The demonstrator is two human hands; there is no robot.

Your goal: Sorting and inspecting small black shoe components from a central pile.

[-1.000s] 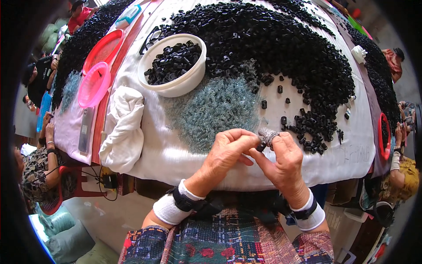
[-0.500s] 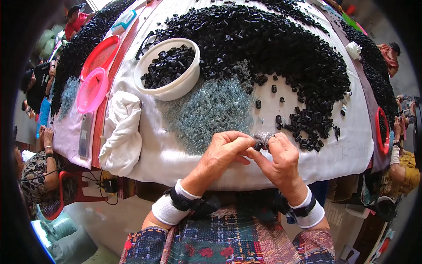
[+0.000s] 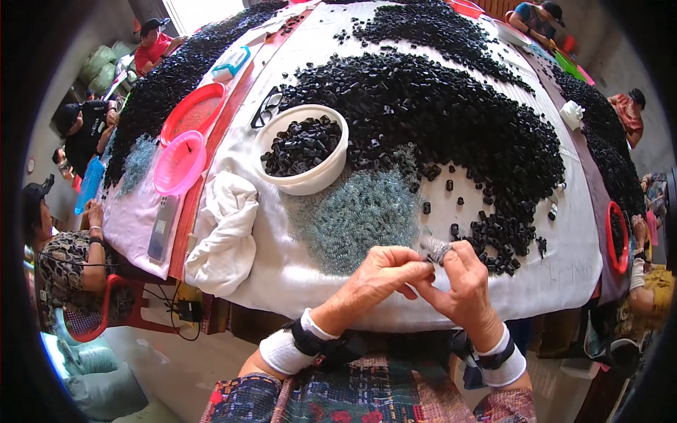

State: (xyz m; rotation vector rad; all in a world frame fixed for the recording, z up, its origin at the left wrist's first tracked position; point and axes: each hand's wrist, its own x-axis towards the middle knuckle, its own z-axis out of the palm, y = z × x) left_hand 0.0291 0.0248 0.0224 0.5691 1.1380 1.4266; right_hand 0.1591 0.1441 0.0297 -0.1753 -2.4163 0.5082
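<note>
Near the front edge of the white-covered table, my left hand (image 3: 384, 276) and my right hand (image 3: 462, 290) meet fingertip to fingertip. My left fingers are closed in a pinch on a small black plastic piece (image 3: 427, 259), mostly hidden. Thumb and fingers of my right hand are also closed against it; what they hold is hidden. A grey ribbed wrap (image 3: 435, 248) shows at the right fingertips. Just beyond the left hand spreads a pile of small clear-blue coil springs (image 3: 363, 218). Loose black plastic pieces (image 3: 497, 240) lie beyond the right hand.
A white bowl (image 3: 305, 185) of black pieces stands left of the large black heap (image 3: 437, 99). Eyeglasses (image 3: 268, 107) and a bunched white cloth (image 3: 224, 236) lie nearby. Pink (image 3: 179, 163) and red baskets (image 3: 211, 92) sit farther left. Other people work around the tables.
The view has tipped upward, so the table and hands sit lower and farther right in the picture. The black piece between my fingertips shows less than before.
</note>
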